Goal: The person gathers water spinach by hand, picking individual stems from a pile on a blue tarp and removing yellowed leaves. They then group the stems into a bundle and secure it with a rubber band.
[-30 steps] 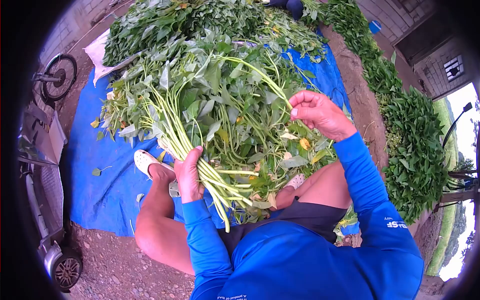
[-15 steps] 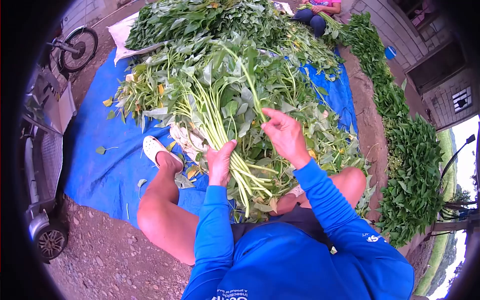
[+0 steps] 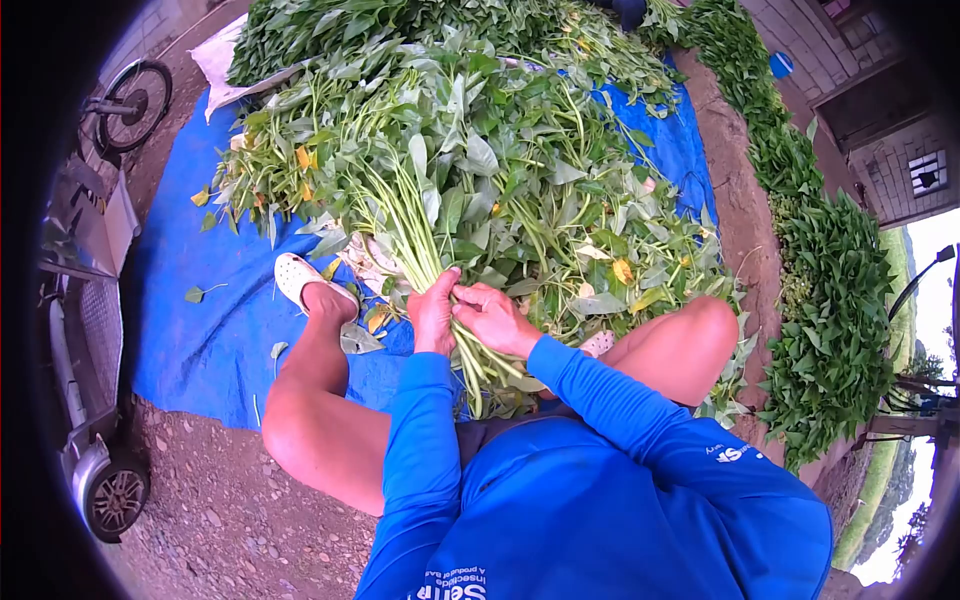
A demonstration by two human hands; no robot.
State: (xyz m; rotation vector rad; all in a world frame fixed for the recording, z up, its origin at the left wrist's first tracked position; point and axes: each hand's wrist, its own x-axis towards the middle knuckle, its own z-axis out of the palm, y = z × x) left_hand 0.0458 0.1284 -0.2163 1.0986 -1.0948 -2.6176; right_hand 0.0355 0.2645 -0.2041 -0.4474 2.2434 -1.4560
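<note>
My left hand grips a bundle of long green stalks by its lower part, leaves pointing away from me. My right hand presses against the same bundle right beside the left hand, fingers curled on the stems. The cut stem ends stick out below both hands, between my knees. A big loose pile of leafy greens lies in front on a blue tarp.
My left foot in a white clog rests on the tarp. Rows of stacked greens run along the right on bare dirt. A bicycle wheel and a cart with a small wheel stand at the left on gravel.
My right hand, which held a single stalk up high, has come down and joined the left hand on the bundle. The bundle stays in my left hand.
</note>
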